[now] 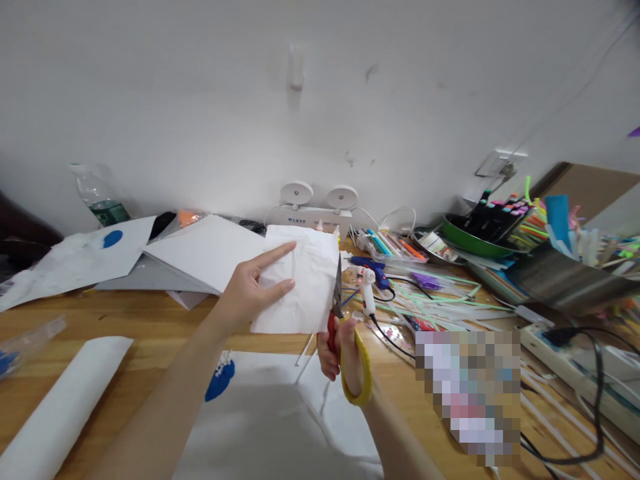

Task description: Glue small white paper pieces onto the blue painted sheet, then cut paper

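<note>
A white sheet of paper [305, 287], slightly creased, is held up above the desk by my left hand [253, 283], whose thumb and index finger lie across its face. My right hand [345, 353] grips scissors [363, 373] with yellow and red handles. The scissor blades point up along the paper's right edge; whether they are parted is hard to tell. Below the hands lies a larger white sheet [250, 427] with a blue patch [220, 381] and small white bits at its upper left.
A rolled white sheet [70, 407] lies at left, a bottle [103, 200] behind. Right of the scissors are a white glue gun [367, 293], a blue one [373, 267], scattered straws and cables. A green pan [480, 240] of markers and a power strip [555, 360] stand further right.
</note>
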Action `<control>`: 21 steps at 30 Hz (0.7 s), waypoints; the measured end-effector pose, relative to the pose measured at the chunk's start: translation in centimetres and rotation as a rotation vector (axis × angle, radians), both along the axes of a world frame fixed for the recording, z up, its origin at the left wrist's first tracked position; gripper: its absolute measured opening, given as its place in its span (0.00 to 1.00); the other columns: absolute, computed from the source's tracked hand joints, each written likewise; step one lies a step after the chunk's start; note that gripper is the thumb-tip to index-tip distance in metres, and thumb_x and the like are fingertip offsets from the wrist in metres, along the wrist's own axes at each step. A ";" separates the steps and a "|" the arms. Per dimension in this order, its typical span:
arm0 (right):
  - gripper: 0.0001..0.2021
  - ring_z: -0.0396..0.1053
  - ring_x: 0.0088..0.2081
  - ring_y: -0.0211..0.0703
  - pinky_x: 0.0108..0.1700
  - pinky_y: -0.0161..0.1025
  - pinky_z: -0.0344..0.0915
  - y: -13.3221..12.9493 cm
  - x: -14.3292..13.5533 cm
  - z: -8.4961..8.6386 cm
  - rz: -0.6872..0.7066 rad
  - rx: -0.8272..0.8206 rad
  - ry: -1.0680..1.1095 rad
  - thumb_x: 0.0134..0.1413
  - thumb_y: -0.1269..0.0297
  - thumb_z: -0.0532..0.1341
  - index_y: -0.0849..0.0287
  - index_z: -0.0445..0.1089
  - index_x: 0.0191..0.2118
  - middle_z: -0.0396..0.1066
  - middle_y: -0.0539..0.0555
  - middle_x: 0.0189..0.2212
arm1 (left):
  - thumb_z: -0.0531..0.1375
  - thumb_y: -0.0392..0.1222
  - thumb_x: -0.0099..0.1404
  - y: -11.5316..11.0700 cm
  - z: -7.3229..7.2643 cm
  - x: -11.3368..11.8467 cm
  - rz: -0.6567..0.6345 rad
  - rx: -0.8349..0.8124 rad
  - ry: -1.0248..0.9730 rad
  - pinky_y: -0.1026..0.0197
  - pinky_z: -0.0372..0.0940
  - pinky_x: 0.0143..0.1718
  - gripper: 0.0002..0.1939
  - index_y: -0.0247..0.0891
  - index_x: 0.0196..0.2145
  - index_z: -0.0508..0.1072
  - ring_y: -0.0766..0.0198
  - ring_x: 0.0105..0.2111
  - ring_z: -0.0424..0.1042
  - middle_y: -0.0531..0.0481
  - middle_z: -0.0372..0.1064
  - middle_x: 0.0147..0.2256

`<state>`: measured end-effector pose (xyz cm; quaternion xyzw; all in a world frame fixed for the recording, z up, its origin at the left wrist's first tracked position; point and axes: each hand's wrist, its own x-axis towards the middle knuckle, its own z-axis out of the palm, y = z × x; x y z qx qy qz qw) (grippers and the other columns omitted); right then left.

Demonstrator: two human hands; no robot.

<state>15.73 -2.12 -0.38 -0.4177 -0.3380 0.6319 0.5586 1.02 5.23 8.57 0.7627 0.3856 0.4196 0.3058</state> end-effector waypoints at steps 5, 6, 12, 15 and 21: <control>0.32 0.41 0.08 0.24 0.08 0.26 0.44 0.0 0.0 0.3 -0.024 0.007 -0.040 0.28 0.28 0.48 0.58 0.52 0.19 0.45 0.39 0.06 | 0.60 0.42 0.54 0.0 -0.1 0.0 -0.011 0.011 -0.006 0.61 0.52 0.56 0.25 0.43 0.51 0.64 0.60 0.54 0.57 0.53 0.60 0.53; 0.32 0.41 0.07 0.24 0.08 0.26 0.44 0.0 -0.1 0.4 -0.036 -0.001 -0.047 0.27 0.27 0.48 0.58 0.52 0.19 0.46 0.38 0.06 | 0.60 0.42 0.54 0.0 -0.1 0.1 -0.014 0.010 -0.007 0.61 0.52 0.56 0.25 0.42 0.51 0.64 0.60 0.54 0.57 0.53 0.60 0.53; 0.33 0.40 0.07 0.23 0.07 0.25 0.43 0.0 -0.2 0.6 -0.072 -0.009 -0.076 0.26 0.27 0.48 0.58 0.53 0.19 0.46 0.38 0.05 | 0.60 0.42 0.54 -0.1 0.0 0.1 -0.014 -0.004 -0.017 0.58 0.52 0.56 0.26 0.42 0.51 0.64 0.58 0.54 0.57 0.51 0.59 0.54; 0.33 0.39 0.06 0.23 0.06 0.25 0.43 0.0 -0.2 0.5 -0.080 -0.011 -0.074 0.27 0.27 0.48 0.58 0.53 0.18 0.45 0.38 0.05 | 0.60 0.42 0.53 -0.1 0.1 0.1 -0.020 -0.001 -0.027 0.59 0.51 0.56 0.26 0.42 0.51 0.64 0.59 0.54 0.56 0.51 0.59 0.54; 0.32 0.40 0.06 0.25 0.06 0.26 0.44 0.0 0.0 0.0 -0.030 0.011 -0.087 0.29 0.27 0.47 0.57 0.52 0.19 0.45 0.38 0.05 | 0.60 0.42 0.54 -0.2 0.1 0.0 -0.023 -0.007 -0.040 0.57 0.51 0.56 0.26 0.42 0.51 0.63 0.58 0.54 0.57 0.51 0.59 0.54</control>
